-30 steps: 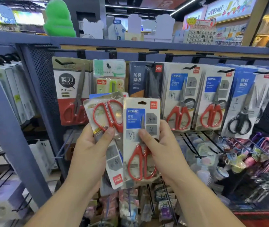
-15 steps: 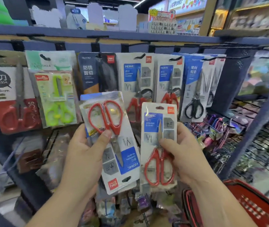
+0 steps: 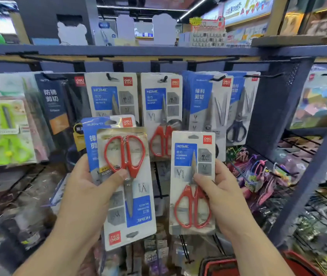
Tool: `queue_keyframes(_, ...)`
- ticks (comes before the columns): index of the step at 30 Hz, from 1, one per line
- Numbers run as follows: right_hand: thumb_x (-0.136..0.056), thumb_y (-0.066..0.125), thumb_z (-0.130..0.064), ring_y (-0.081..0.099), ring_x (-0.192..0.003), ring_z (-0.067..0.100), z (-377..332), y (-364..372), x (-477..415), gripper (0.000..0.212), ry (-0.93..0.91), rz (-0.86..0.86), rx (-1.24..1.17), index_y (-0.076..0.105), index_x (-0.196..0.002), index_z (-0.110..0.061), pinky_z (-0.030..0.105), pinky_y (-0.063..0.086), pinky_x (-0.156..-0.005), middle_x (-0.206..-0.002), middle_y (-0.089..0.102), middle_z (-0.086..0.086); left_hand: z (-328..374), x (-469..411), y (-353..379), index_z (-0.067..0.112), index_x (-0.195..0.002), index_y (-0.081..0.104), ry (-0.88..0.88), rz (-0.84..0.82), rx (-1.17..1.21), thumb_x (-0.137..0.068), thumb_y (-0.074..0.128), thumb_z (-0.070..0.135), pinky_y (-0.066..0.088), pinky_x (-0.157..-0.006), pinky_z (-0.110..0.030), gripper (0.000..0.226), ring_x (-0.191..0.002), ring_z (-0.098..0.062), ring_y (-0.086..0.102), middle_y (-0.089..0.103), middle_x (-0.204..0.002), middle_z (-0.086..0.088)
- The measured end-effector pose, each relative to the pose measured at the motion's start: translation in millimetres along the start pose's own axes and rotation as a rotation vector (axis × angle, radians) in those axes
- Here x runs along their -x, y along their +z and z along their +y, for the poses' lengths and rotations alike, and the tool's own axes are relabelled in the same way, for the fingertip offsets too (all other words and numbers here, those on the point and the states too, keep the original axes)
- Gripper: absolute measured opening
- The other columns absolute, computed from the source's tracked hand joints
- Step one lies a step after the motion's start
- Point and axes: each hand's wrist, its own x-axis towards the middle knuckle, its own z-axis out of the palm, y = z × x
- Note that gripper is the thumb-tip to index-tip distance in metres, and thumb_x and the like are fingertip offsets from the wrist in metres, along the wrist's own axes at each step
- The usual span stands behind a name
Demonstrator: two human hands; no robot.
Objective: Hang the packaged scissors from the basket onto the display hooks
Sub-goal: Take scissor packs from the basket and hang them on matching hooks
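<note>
My left hand [image 3: 87, 188] grips a small stack of packaged scissors [image 3: 128, 196]; the front pack is upside down with red handles at the top, and a blue-labelled pack shows behind it. My right hand [image 3: 222, 196] holds one upright pack of red-handled scissors [image 3: 191, 182] by its right edge, apart from the stack. Both are in front of the display hooks [image 3: 163, 78], where matching red-handled packs [image 3: 161, 114] hang. The red basket [image 3: 224, 265] shows at the bottom right.
Black-handled scissor packs [image 3: 236, 108] hang to the right, dark packs [image 3: 59, 104] and green child scissors [image 3: 9, 132] to the left. A blue shelf beam [image 3: 138, 50] runs above the hooks. A blue upright post [image 3: 278, 108] bounds the rack on the right.
My right hand has drawn its pack to the right, away from the stack in my left hand. The view has swung to the right along the rack, bringing the red basket into sight.
</note>
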Motion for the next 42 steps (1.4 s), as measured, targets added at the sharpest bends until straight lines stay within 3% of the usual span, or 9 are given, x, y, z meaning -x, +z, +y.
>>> queue_keyframes(3, -0.101, 0.060, 0.000, 0.074, -0.111, 0.019, -3.1, -8.6, -14.6, 0.034, -0.046, -0.024, 0.050, 0.067, -0.124, -0.024, 0.045, 0.056, -0.099, -0.117, 0.078, -0.003, -0.4, 1.2, 9.8, 0.029, -0.107, 0.070, -0.010, 0.039, -0.009, -0.088, 0.071, 0.005, 0.060, -0.076, -0.044, 0.031, -0.094, -0.022, 0.079, 0.082, -0.103, 0.001)
queue_keyframes(8, -0.099, 0.064, -0.002, 0.077, -0.099, 0.015, -29.9, -8.2, -39.8, 0.026, -0.158, -0.136, 0.086, 0.069, -0.118, -0.019, 0.028, 0.060, -0.079, -0.108, 0.080, -0.003, 3.5, 1.7, 17.9, 0.020, -0.116, 0.070, 0.035, 0.082, -0.007, -0.082, 0.071, 0.012, 0.067, -0.076, -0.040, 0.035, -0.097, -0.021, 0.079, 0.081, -0.108, -0.001)
queue_keyframes(14, -0.101, 0.065, -0.008, 0.073, -0.111, 0.015, -54.6, 6.1, -56.6, 0.027, -0.283, -0.195, 0.124, 0.068, -0.120, -0.027, 0.047, 0.059, -0.097, -0.118, 0.077, -0.007, 15.8, 2.1, 21.8, 0.026, -0.113, 0.071, 0.074, 0.122, -0.031, -0.079, 0.072, 0.019, 0.058, -0.084, -0.048, 0.034, -0.097, -0.020, 0.079, 0.081, -0.108, 0.002)
queue_keyframes(22, -0.103, 0.064, -0.016, 0.073, -0.105, 0.004, -73.6, 27.8, -72.3, 0.020, -0.356, -0.215, 0.121, 0.065, -0.116, -0.030, 0.031, 0.061, -0.088, -0.114, 0.076, -0.013, 19.7, 1.3, 16.0, 0.029, -0.109, 0.070, 0.116, 0.232, -0.036, -0.084, 0.072, 0.021, 0.060, -0.085, -0.049, 0.026, -0.097, -0.020, 0.079, 0.081, -0.107, 0.005)
queue_keyframes(27, -0.101, 0.068, -0.028, 0.074, -0.101, 0.005, -65.1, 43.3, -91.9, 0.016, -0.288, -0.160, 0.130, 0.065, -0.117, -0.029, 0.042, 0.061, -0.093, -0.109, 0.077, -0.013, 21.1, 2.2, 12.8, 0.028, -0.109, 0.070, 0.124, 0.250, -0.006, -0.078, 0.072, 0.022, 0.067, -0.068, -0.042, 0.031, -0.092, -0.020, 0.080, 0.082, -0.104, 0.003)
queue_keyframes(31, -0.100, 0.069, -0.025, 0.074, -0.101, 0.007, -54.8, 48.4, -106.3, 0.014, -0.242, -0.104, 0.125, 0.066, -0.113, -0.030, 0.043, 0.062, -0.092, -0.110, 0.078, -0.010, 22.0, 3.6, 7.7, 0.032, -0.109, 0.071, 0.117, 0.232, -0.020, -0.079, 0.072, 0.023, 0.065, -0.075, -0.051, 0.031, -0.096, -0.024, 0.080, 0.082, -0.107, 0.002)
queue_keyframes(33, -0.099, 0.071, -0.024, 0.073, -0.099, 0.006, -50.2, 53.1, -112.6, 0.012, -0.261, -0.042, 0.183, 0.067, -0.107, -0.031, 0.038, 0.062, -0.088, -0.107, 0.077, -0.010, 21.5, 4.2, 5.5, 0.033, -0.108, 0.072, 0.108, 0.232, -0.014, -0.081, 0.072, 0.023, 0.060, -0.084, -0.053, 0.029, -0.097, -0.025, 0.079, 0.082, -0.108, 0.001)
queue_keyframes(37, -0.098, 0.072, -0.027, 0.069, -0.089, -0.003, -44.3, 59.5, -113.3, 0.010, -0.313, 0.051, 0.259, 0.066, -0.106, -0.025, 0.007, 0.049, -0.064, -0.102, 0.074, -0.011, 21.2, 5.8, 5.1, 0.033, -0.106, 0.072, 0.092, 0.247, 0.009, -0.081, 0.072, 0.024, 0.059, -0.089, -0.057, 0.026, -0.097, -0.026, 0.079, 0.082, -0.108, 0.001)
queue_keyframes(42, -0.098, 0.072, -0.031, 0.063, -0.078, -0.008, -39.8, 61.2, -110.7, 0.015, -0.332, 0.121, 0.311, 0.061, -0.107, -0.025, 0.010, 0.047, -0.063, -0.094, 0.069, -0.014, 20.7, 7.3, 7.7, 0.026, -0.112, 0.071, 0.083, 0.244, 0.047, -0.082, 0.072, 0.023, 0.060, -0.090, -0.057, 0.031, -0.099, -0.026, 0.079, 0.081, -0.110, -0.001)
